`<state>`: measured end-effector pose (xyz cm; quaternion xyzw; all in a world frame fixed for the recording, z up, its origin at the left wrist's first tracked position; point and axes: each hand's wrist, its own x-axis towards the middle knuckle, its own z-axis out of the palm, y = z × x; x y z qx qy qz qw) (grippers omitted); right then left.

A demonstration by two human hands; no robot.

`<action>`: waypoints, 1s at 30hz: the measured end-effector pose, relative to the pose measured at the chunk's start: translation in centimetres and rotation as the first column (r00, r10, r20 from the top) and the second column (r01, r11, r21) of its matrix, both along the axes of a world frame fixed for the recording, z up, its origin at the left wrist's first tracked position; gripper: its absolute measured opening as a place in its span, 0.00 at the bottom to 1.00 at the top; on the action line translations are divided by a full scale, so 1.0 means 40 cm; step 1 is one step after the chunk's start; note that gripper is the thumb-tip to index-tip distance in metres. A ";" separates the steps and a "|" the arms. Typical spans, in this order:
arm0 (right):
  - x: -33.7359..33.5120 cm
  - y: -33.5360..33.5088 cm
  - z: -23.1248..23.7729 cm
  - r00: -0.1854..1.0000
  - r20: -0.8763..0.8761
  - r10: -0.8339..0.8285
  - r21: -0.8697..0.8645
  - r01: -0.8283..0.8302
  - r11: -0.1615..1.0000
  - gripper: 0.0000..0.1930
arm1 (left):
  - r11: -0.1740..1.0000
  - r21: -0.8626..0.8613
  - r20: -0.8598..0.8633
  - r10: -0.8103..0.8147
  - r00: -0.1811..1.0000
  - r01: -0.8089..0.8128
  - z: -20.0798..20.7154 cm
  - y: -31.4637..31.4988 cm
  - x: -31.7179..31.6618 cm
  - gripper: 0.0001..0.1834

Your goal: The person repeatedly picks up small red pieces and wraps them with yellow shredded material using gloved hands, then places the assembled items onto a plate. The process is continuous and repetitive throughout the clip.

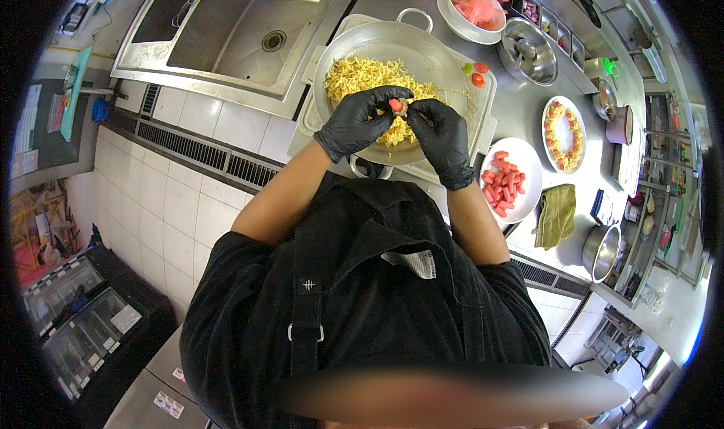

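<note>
Black gloves cover both my hands, which meet over a wide metal pan (413, 46) of yellow noodles (366, 75). Between the fingertips of my left hand (354, 124) is a short red sausage piece (396, 105). My right hand (443, 139) pinches at the same piece from the other side, where a few pale noodles seem to lie against it; the fingers partly hide them. Right of the pan, a white plate (534, 174) bears a pile of red sausage pieces (503, 184).
An oval white plate (548, 131) holds a ring of noodles and red pieces. Tomato pieces (478, 80) lie on the board under the pan. Around stand a steel bowl (516, 67), a white bowl (456, 18) with pink contents, a green cloth (556, 216), a steel pot (601, 253) and a sink (241, 59).
</note>
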<state>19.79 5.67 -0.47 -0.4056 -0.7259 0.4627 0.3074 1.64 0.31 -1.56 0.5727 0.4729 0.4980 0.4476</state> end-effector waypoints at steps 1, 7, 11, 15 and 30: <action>0.001 0.003 0.010 0.999 0.037 0.021 0.014 -0.021 1.000 0.08 | 0.997 -0.065 0.019 -0.031 0.999 0.032 0.001 0.001 -0.005 0.19; 0.017 0.045 0.028 0.976 0.013 0.217 -0.223 -0.209 0.952 0.12 | 0.979 -0.202 0.005 0.024 1.000 -0.022 0.012 0.003 -0.031 0.19; 0.050 0.062 0.028 0.961 -0.201 0.189 -0.292 -0.243 0.925 0.21 | 0.955 -0.234 -0.044 0.180 0.983 -0.185 0.006 -0.009 -0.036 0.18; 0.037 0.059 0.042 0.959 -0.282 0.023 -0.434 -0.149 0.889 0.24 | 0.924 -0.360 0.087 0.176 0.981 -0.133 -0.011 -0.011 -0.051 0.16; -0.016 0.027 0.012 0.990 0.001 0.140 0.182 -0.138 0.974 0.23 | 0.930 -0.355 0.056 0.122 0.991 -0.095 -0.012 0.006 -0.017 0.18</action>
